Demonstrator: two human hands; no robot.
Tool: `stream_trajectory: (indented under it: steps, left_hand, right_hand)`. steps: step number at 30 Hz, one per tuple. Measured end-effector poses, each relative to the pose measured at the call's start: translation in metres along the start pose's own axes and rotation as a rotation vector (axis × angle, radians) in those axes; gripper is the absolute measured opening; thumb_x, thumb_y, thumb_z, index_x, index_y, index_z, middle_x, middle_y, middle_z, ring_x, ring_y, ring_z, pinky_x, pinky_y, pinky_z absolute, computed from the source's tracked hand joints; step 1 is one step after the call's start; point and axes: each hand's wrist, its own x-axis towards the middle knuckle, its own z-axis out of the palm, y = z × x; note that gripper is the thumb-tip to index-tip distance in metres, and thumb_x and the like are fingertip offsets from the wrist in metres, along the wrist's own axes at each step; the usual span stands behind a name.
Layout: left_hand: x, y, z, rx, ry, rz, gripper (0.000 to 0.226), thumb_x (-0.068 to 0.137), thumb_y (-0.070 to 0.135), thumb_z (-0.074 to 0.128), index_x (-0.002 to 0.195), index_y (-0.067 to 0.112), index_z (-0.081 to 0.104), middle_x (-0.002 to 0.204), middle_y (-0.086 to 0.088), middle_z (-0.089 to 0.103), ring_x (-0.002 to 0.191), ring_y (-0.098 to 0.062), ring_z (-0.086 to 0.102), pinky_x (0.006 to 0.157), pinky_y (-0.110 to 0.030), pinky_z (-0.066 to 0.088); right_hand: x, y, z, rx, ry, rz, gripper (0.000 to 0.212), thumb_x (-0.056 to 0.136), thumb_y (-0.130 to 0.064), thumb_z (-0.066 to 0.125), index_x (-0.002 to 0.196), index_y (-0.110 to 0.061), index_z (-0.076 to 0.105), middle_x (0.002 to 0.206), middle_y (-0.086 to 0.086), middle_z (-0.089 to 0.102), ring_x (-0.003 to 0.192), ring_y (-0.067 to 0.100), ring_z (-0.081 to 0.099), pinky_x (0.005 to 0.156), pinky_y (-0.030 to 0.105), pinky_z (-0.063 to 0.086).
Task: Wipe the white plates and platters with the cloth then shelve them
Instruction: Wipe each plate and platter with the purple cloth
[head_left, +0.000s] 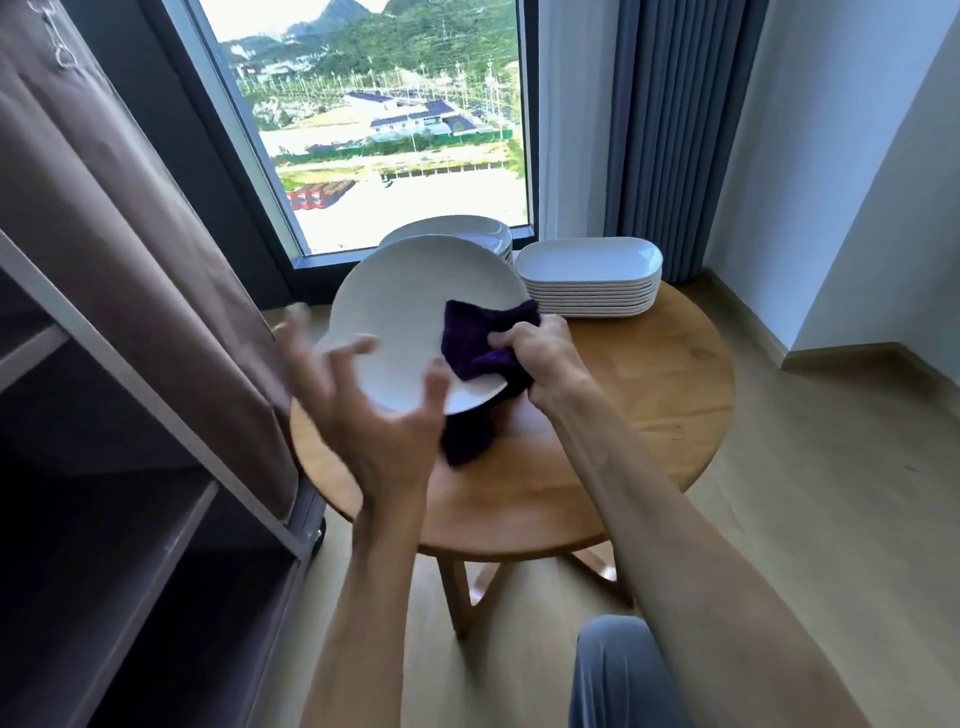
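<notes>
We wipe one plate (400, 312): left hand (363, 410) spread under its rim, right hand (540, 358) gripping the cloth (483, 338). Both stacks (592, 280) wait on the surface (649, 415); visible shelves (130, 519) look empty.

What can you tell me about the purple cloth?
The cloth is dark purple, soft and fuzzy like a towel, and bunched up. The right hand grips it and presses it on the white plate, near the plate's right edge. Part of it folds round the rim and hangs below the plate, over the wooden table.
</notes>
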Motion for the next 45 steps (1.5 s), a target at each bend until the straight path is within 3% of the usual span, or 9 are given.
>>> stream_trajectory:
  steps: [5, 7, 14, 19, 22, 27, 31, 39, 45]
  left_hand:
    - [0.002, 0.004, 0.008, -0.707, -0.1, -0.941, 0.064, 0.088, 0.012, 0.071, 0.145, 0.012, 0.044, 0.132, -0.006, 0.063, 0.124, -0.029, 0.062, 0.102, -0.046, 0.055]
    - [0.0, 0.006, 0.009, -0.692, -0.126, -0.87, 0.057, 0.083, -0.008, 0.06, 0.137, 0.008, 0.054, 0.118, -0.004, 0.072, 0.111, -0.025, 0.07, 0.094, -0.044, 0.059]
    - [0.035, -0.026, -0.023, -0.514, -0.182, -0.522, 0.038, 0.063, 0.007, 0.058, 0.084, 0.032, 0.076, 0.082, 0.013, 0.075, 0.078, -0.008, 0.069, 0.065, -0.025, 0.051]
    - [0.005, -0.003, 0.006, -0.667, 0.026, -0.639, 0.052, 0.081, 0.004, 0.066, 0.13, 0.021, 0.058, 0.122, 0.003, 0.071, 0.107, -0.007, 0.069, 0.087, -0.018, 0.054]
    - [-0.005, -0.001, 0.023, -0.598, -0.014, -0.599, 0.052, 0.095, 0.003, 0.059, 0.136, 0.03, 0.045, 0.121, 0.023, 0.062, 0.105, 0.013, 0.062, 0.087, -0.007, 0.046]
    - [0.01, -0.008, 0.001, -0.38, -0.13, -0.458, 0.043, 0.098, 0.012, 0.047, 0.128, 0.042, 0.045, 0.1, 0.047, 0.061, 0.094, 0.017, 0.061, 0.081, -0.01, 0.048]
    - [0.032, -0.018, -0.016, -0.352, -0.247, -0.329, 0.034, 0.089, 0.018, 0.049, 0.118, 0.033, 0.057, 0.096, 0.03, 0.066, 0.087, 0.004, 0.063, 0.067, -0.029, 0.057]
    - [-0.017, 0.0, 0.024, -0.257, -0.305, -0.341, 0.043, 0.093, 0.017, 0.061, 0.133, 0.016, 0.045, 0.106, 0.009, 0.064, 0.093, -0.013, 0.066, 0.071, -0.012, 0.049]
    - [0.027, -0.02, -0.006, -0.334, -0.311, -0.294, 0.037, 0.087, 0.025, 0.05, 0.104, 0.058, 0.055, 0.094, 0.022, 0.067, 0.082, 0.0, 0.063, 0.064, -0.034, 0.056]
  right_hand:
    - [-0.004, 0.014, 0.005, 0.19, -0.012, 0.071, 0.023, 0.084, 0.018, 0.062, 0.105, 0.009, 0.066, 0.083, 0.016, 0.068, 0.069, 0.027, 0.067, 0.062, 0.033, 0.061]
    - [-0.003, 0.018, 0.011, 0.165, -0.047, 0.038, 0.02, 0.086, 0.015, 0.063, 0.104, 0.007, 0.067, 0.091, 0.019, 0.07, 0.078, 0.029, 0.069, 0.071, 0.037, 0.061]
    - [0.01, 0.019, 0.01, 0.087, -0.116, -0.082, 0.035, 0.092, 0.0, 0.068, 0.125, 0.01, 0.061, 0.116, 0.025, 0.07, 0.095, 0.032, 0.07, 0.076, 0.034, 0.062]
    - [0.014, 0.031, 0.03, 0.188, 0.076, -0.079, 0.027, 0.091, -0.002, 0.071, 0.116, 0.007, 0.067, 0.11, 0.023, 0.072, 0.099, 0.036, 0.072, 0.086, 0.044, 0.061]
    - [0.01, 0.044, 0.035, 0.271, 0.011, -0.018, 0.017, 0.086, 0.004, 0.073, 0.102, -0.001, 0.072, 0.099, 0.017, 0.075, 0.091, 0.032, 0.073, 0.081, 0.04, 0.062]
    - [0.009, 0.052, 0.023, 0.336, -0.138, -0.011, 0.016, 0.087, 0.005, 0.07, 0.102, -0.001, 0.071, 0.097, 0.016, 0.076, 0.083, 0.027, 0.075, 0.068, 0.035, 0.062]
    - [0.017, 0.056, 0.01, 0.302, -0.105, -0.028, 0.014, 0.091, 0.0, 0.068, 0.104, 0.0, 0.07, 0.093, 0.013, 0.075, 0.081, 0.027, 0.072, 0.08, 0.043, 0.061]
    - [0.022, 0.064, 0.005, 0.444, -0.042, 0.039, 0.028, 0.095, -0.003, 0.064, 0.123, -0.001, 0.063, 0.127, 0.026, 0.065, 0.118, 0.042, 0.063, 0.104, 0.057, 0.049]
    - [0.018, 0.066, 0.006, 0.403, -0.14, 0.04, 0.03, 0.094, 0.0, 0.064, 0.124, 0.003, 0.063, 0.119, 0.022, 0.069, 0.1, 0.033, 0.069, 0.099, 0.052, 0.054]
